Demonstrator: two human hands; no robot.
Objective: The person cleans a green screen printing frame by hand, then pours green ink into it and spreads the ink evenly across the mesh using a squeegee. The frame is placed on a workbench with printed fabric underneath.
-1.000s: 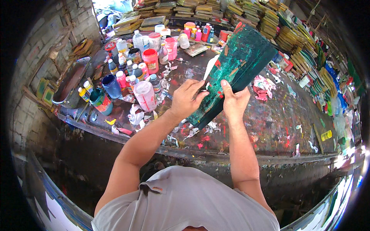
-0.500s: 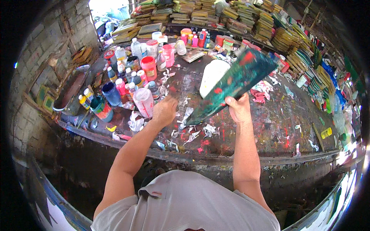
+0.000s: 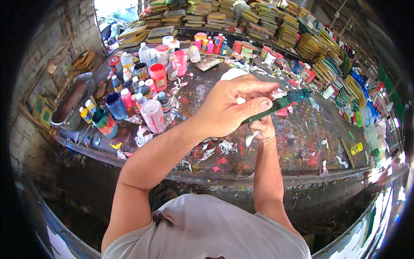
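Note:
My right hand (image 3: 265, 129) grips a flat, paint-stained green panel (image 3: 295, 99) from below, thumb at its near side. The panel looks like a printing screen and is seen almost edge-on, tilted up to the right above the table. Over its left part reaches my left hand (image 3: 233, 100), thumb and fingers brought together near its top edge. A small crumpled whitish scrap (image 3: 279, 93) shows at those fingertips. A pale strip (image 3: 251, 138) hangs beside my right hand. Behind my left hand, a white rounded object (image 3: 233, 74) is mostly hidden.
Paint bottles, a pink-stained clear jar (image 3: 153, 116), a red tub (image 3: 158, 77) and a blue cup (image 3: 116, 106) crowd the table's left. Torn scraps (image 3: 226, 146) litter the stained table (image 3: 284, 151). Stacks of frames (image 3: 289, 32) line the back. A yellow cup (image 3: 356, 148) lies at right.
My left hand has moved up and right from beside the clear jar to the green panel. The panel has turned from showing its broad face to nearly edge-on.

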